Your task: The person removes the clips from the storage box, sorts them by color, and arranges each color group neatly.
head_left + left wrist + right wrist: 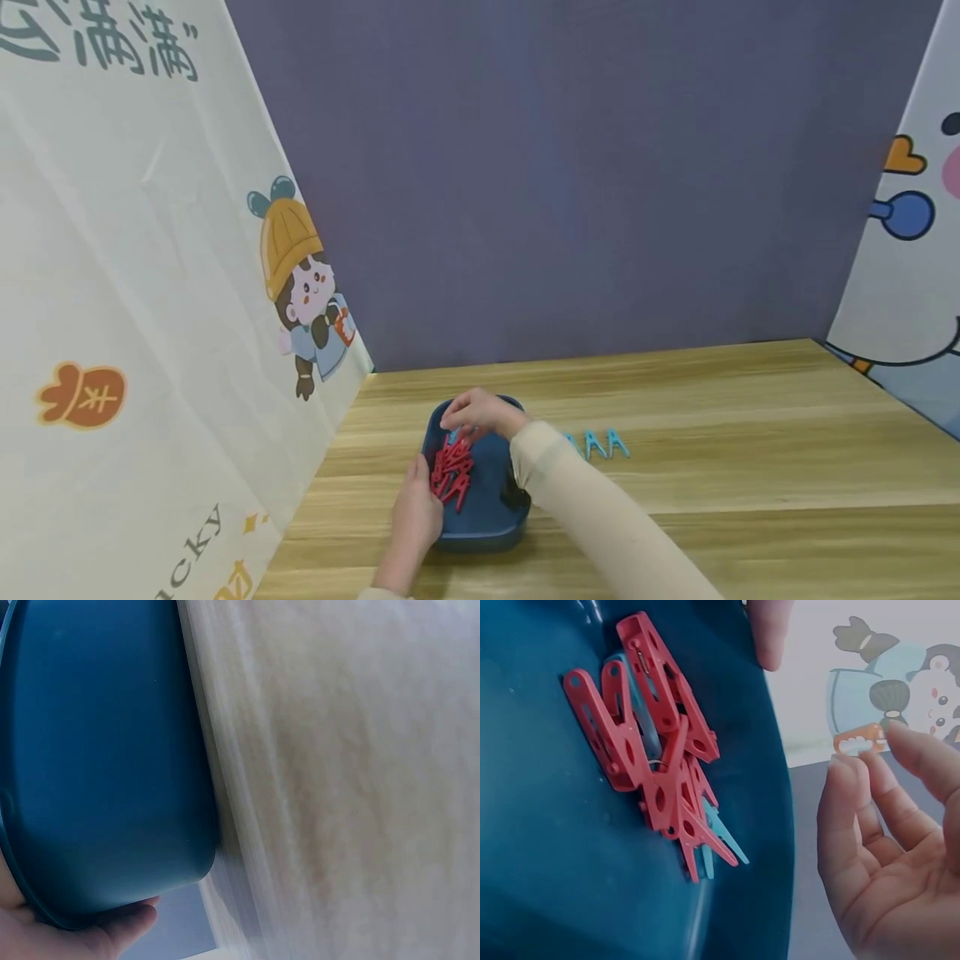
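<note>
My left hand (417, 515) grips the blue tray (487, 533); my right hand (480, 412) hovers over it with loose, empty fingers. 3 blue pegs (597, 443) already lie on the surface to the right. The red pegs (450, 472) and a few blue ones remain inside.

Staged recording booth: wooden surface (712, 433) enclosed by a plain purple backdrop (562, 167) and cartoon-printed side curtains (135, 292).

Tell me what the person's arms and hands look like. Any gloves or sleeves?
Both hands are bare: no gloves, rings or watch show on the left hand or the right hand. The right arm wears a long, plain cream sleeve reaching the wrist. A sliver of similar cream cuff shows at the left wrist.
</note>
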Demonstrator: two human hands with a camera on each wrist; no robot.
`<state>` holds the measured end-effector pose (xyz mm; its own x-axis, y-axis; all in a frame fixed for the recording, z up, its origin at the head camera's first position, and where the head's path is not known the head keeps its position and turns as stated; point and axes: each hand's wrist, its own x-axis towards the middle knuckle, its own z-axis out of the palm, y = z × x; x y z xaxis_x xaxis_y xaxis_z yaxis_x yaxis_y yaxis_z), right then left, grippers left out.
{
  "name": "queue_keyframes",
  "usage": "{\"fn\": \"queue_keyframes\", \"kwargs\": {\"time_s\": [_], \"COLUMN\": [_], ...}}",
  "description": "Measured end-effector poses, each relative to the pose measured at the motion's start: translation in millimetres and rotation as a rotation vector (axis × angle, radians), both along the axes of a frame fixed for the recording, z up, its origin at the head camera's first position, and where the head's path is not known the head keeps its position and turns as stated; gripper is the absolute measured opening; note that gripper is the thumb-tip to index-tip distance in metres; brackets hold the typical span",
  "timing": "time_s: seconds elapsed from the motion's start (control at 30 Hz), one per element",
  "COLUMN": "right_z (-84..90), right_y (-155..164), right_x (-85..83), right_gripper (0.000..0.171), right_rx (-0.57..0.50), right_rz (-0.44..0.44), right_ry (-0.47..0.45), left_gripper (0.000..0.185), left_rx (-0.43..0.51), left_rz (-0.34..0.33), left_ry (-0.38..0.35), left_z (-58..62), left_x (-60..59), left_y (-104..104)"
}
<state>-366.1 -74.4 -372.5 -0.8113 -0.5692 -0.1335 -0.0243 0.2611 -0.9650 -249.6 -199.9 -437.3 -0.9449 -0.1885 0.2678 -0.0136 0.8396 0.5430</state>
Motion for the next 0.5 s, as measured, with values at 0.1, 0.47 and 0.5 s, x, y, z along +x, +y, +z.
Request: {"fn": "queue_keyframes", "kwargs": {"time_s": [0.1, 0.47, 0.5], "right_z": [-4.1, -20.3, -21.8], "right_y": [-2, -4, -4], "right_x": [-0.1, -0.7, -0.4], "right_gripper": [0.016, 0.016, 0.016], "right_rx": [0.011, 0.029, 0.035], "right_rz": [0.015, 0.04, 0.045], "right_ry": [0.002, -0.028, -0.031], "left_gripper": [0.054, 0.054, 0.053], "left_rx": [0.002, 0.01, 0.01], "left_rz": [-0.002, 0.005, 0.004], "left_ry": [-0.008, -0.016, -0.011], "left_z": [0.6, 1.7, 1.4], "left_x": [0.5, 0.7, 0.8], "left_y": [1, 1, 0]}}
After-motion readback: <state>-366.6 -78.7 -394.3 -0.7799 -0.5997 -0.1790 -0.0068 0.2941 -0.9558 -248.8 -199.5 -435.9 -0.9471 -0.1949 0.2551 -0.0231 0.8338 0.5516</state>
